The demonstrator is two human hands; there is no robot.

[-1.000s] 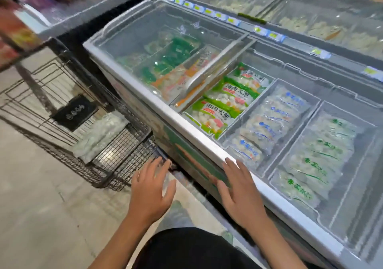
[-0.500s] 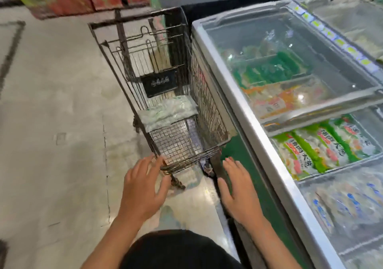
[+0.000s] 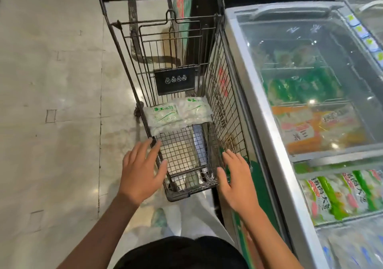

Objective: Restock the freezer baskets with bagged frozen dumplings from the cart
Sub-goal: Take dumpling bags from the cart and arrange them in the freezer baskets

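Head view. A wire cart [image 3: 223, 94] stands on the tiled floor [image 3: 51, 82], just beside the chest freezer [image 3: 267, 111] on its right. Two bags of dumplings [image 3: 178, 112], clear with green print, lie side by side on the cart's mesh bottom toward its far end, below a black sign plate [image 3: 175, 81]. The near part of the mesh holds nothing.

Left hand [image 3: 141, 171]: fingers straight and spread, grip apart, holding nothing, over the cart's near left corner. Whether it touches the wire, cannot tell.

Right hand [image 3: 236, 183]: fingers straight, slightly spread, grip apart, holding nothing, at the cart's near right corner, between cart and freezer front.

Freezer: glass lid [image 3: 323, 65] covers the far section, with green and orange packs blurred beneath. Nearer, green-and-white bags [image 3: 339, 194] lie in a basket; a further basket at the lower right edge holds pale bags with blue print, blurred.
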